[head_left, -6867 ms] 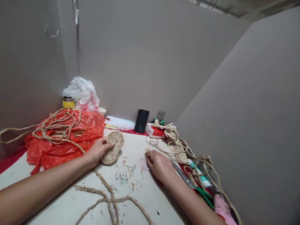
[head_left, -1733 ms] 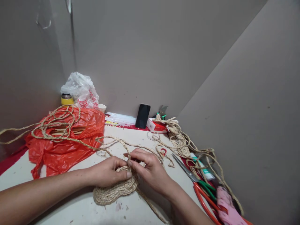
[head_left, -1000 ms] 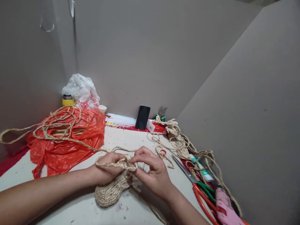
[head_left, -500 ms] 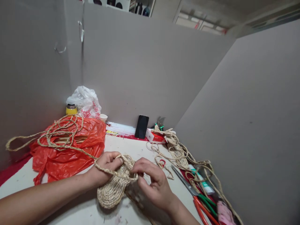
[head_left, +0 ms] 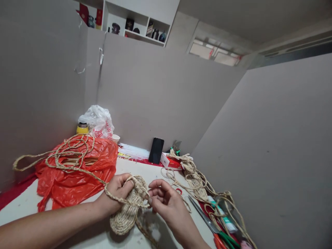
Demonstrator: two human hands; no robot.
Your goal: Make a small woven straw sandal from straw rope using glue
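A straw slipper (head_left: 123, 218), coiled from braided cord, is tilted above the white tabletop, its rounded end toward me. My left hand (head_left: 118, 192) grips its far side, thumb pressed on top. The braided straw cord (head_left: 124, 200) loops over my left wrist and across the slipper to its right edge. There my right hand (head_left: 166, 202) pinches the cord between thumb and index finger, the other fingers curled loosely. Another length of cord (head_left: 146, 234) hangs below the slipper onto the table.
Loose cord lies over a red plastic bag (head_left: 75, 188) at left. Behind are a yellow-bodied jar (head_left: 82, 128), white bag (head_left: 100, 121), paper cup (head_left: 116, 138) and phone (head_left: 156, 150). Along the right lie a straw cord bundle (head_left: 194, 181), scissors (head_left: 206, 218) and a tube (head_left: 225, 219). Grey partitions enclose the table.
The view has tilted upward, showing more of the shelf. My right fingers have shifted from over the slipper's opening to its right edge, at the cord. My left hand keeps its grip.
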